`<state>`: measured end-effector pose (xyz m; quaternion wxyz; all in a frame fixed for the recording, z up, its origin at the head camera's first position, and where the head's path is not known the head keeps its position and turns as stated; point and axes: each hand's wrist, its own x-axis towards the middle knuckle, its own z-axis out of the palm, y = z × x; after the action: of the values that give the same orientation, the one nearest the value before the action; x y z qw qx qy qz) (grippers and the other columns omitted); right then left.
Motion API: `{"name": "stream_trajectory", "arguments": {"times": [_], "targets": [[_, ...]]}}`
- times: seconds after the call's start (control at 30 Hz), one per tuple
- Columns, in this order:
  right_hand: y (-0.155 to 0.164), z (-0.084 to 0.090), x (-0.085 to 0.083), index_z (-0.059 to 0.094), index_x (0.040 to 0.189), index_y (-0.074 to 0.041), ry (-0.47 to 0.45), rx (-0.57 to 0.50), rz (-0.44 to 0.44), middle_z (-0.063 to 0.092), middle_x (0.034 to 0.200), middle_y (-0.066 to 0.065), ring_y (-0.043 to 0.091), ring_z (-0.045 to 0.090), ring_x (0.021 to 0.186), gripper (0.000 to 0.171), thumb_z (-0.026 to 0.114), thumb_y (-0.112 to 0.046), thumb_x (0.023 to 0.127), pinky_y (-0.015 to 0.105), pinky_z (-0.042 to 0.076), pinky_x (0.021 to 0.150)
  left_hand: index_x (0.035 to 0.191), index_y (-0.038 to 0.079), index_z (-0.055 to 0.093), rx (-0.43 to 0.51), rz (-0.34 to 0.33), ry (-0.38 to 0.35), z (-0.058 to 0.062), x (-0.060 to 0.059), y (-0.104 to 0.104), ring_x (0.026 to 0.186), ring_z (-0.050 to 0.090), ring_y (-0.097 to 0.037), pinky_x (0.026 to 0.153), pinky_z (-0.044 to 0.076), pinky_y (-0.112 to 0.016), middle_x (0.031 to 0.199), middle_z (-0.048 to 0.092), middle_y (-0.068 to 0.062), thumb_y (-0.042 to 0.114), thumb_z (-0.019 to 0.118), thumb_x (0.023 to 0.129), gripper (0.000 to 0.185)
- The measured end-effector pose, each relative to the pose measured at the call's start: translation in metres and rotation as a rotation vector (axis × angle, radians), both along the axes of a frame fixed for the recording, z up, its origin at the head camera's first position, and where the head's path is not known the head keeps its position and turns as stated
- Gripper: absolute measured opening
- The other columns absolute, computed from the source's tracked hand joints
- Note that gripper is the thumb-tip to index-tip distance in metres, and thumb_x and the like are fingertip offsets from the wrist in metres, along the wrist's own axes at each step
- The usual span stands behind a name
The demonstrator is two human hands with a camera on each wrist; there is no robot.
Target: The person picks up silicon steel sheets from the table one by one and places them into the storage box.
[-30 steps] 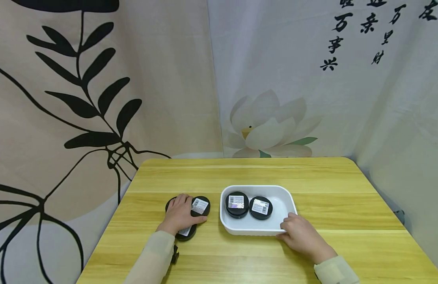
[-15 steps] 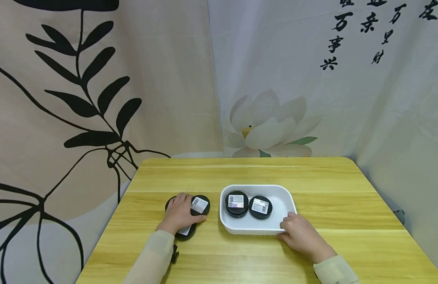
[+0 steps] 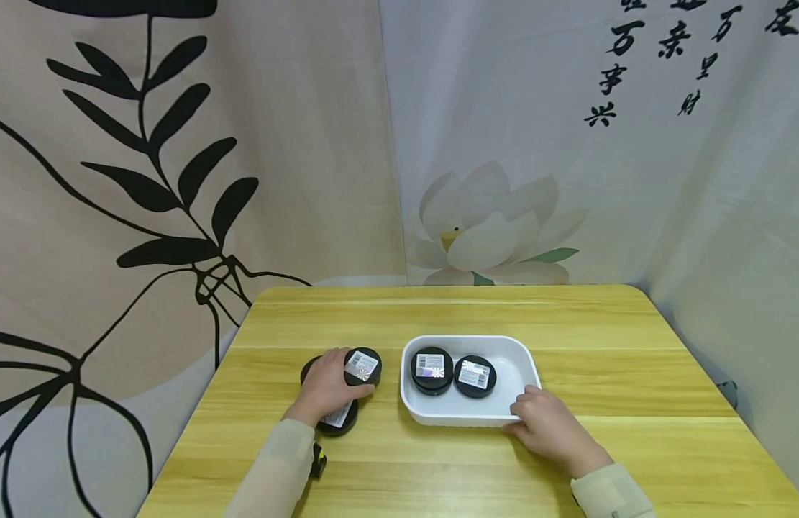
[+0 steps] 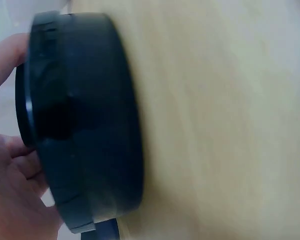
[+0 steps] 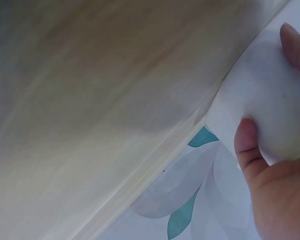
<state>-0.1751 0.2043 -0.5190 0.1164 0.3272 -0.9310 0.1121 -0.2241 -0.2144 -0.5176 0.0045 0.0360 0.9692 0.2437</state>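
My left hand [image 3: 339,381] grips a flat black round tin [image 3: 362,365] with a white barcode label, just off the wooden table [image 3: 470,313], left of a white tray [image 3: 514,370]. Up close in the left wrist view the tin [image 4: 82,125] shows edge-on against my fingers [image 4: 10,200]. A second tin [image 3: 339,419] lies under that hand and a third [image 3: 306,370] peeks out behind it. Two more labelled tins [image 3: 432,369] [image 3: 475,375] lie in the tray. My right hand [image 3: 527,410] holds the tray's near right corner [image 5: 262,110], thumb over the rim.
Printed cloth backdrops hang close behind and to both sides of the table. The table's left edge runs near the loose tins. Bare wood lies beyond the tray and to its right.
My left hand has tightened round the labelled tin and raised it slightly from the table. The right hand and the tray stay where they were.
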Motion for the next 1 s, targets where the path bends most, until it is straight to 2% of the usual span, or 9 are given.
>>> {"name": "stream_trajectory", "arguments": {"times": [0.1,0.27,0.47,0.6,0.87,1.0], "targets": [[0.000,0.000,0.001,0.061,0.065,-0.022,0.000,0.002,-0.004,0.055,0.066,-0.014,0.007,0.041,0.069,0.029,0.084,-0.031,0.079,0.027,0.040,0.063,0.151,0.005,0.042,0.107,0.027,-0.021,0.003,-0.001,0.001,0.138,0.047,-0.038,0.110,0.040,-0.057,0.150,0.049,-0.019,0.055,0.084,0.074,0.101],[-0.001,0.000,0.001,0.063,0.066,-0.021,0.004,0.001,-0.014,0.056,0.066,-0.014,0.006,0.041,0.069,0.027,0.085,-0.032,0.078,0.027,0.041,0.064,0.154,0.007,0.036,0.244,0.047,-0.067,0.007,-0.005,0.002,0.140,0.046,-0.036,0.111,0.040,-0.056,0.154,0.045,-0.018,0.052,0.085,0.075,0.104],[0.000,0.000,0.000,0.063,0.066,-0.022,0.006,-0.001,-0.006,0.056,0.066,-0.014,0.006,0.041,0.069,0.028,0.085,-0.031,0.078,0.027,0.041,0.063,0.157,0.013,0.032,0.332,0.099,-0.127,0.011,-0.006,0.005,0.137,0.048,-0.036,0.109,0.042,-0.058,0.154,0.046,-0.015,0.050,0.087,0.074,0.106],[0.000,-0.001,0.000,0.061,0.065,-0.022,0.010,-0.004,-0.002,0.056,0.066,-0.015,0.006,0.041,0.069,0.028,0.085,-0.031,0.078,0.027,0.041,0.063,0.156,0.016,0.034,0.403,0.119,-0.130,0.018,-0.005,0.010,0.134,0.051,-0.035,0.109,0.042,-0.057,0.151,0.050,-0.014,0.043,0.089,0.073,0.103],[0.000,-0.002,0.000,0.062,0.065,-0.022,0.013,0.001,-0.007,0.056,0.066,-0.014,0.006,0.041,0.069,0.028,0.085,-0.031,0.078,0.027,0.040,0.063,0.154,0.018,0.036,0.465,0.098,-0.140,0.035,-0.003,0.022,0.132,0.052,-0.034,0.109,0.042,-0.057,0.150,0.050,-0.014,0.032,0.090,0.073,0.099],[0.000,-0.001,0.000,0.063,0.066,-0.021,-0.007,0.003,-0.013,0.057,0.066,-0.014,0.006,0.041,0.069,0.027,0.085,-0.031,0.078,0.026,0.040,0.063,0.155,0.024,0.036,0.523,0.121,-0.172,0.043,-0.002,0.028,0.137,0.048,-0.036,0.112,0.038,-0.060,0.153,0.048,-0.012,0.031,0.092,0.072,0.101]]}}
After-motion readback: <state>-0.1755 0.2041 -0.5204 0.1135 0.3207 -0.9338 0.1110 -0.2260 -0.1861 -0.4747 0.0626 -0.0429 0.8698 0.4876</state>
